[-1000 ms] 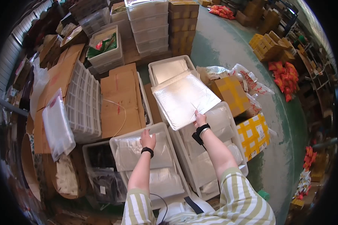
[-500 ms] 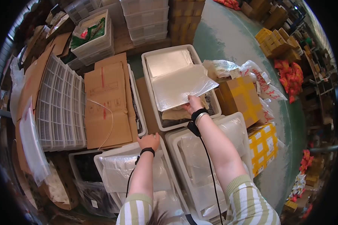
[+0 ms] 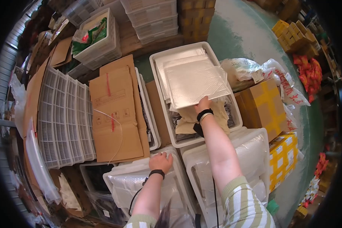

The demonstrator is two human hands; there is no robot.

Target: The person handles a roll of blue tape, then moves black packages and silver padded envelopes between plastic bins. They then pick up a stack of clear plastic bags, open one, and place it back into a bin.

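Gripping the silvery packet: the right hand, its fingers clamped on the near edge; the fingers beneath are hidden.
Right arm: stretched forward, running up and slightly leftward from the striped sleeve, elbow nearly straight.
Right wrist: ringed by a black band, above the near end of the far tub.
Silvery packet's place: over the far tub, lying at a slant and overlapping similar silvery sheets, its near edge above beige cloth.
Left hand: palm down, at the far edge of the near left tub, fingers slightly apart and gently bent; whether they press on the rim, I cannot tell.
Left arm: bent less far forward than the right, its forearm passing over clear plastic bags.
Near right tub: under the right forearm, heaped with clear plastic.
Left side: a folded cardboard sheet beside white slatted crates.
Right side: a yellow-taped carton just beside the far tub.
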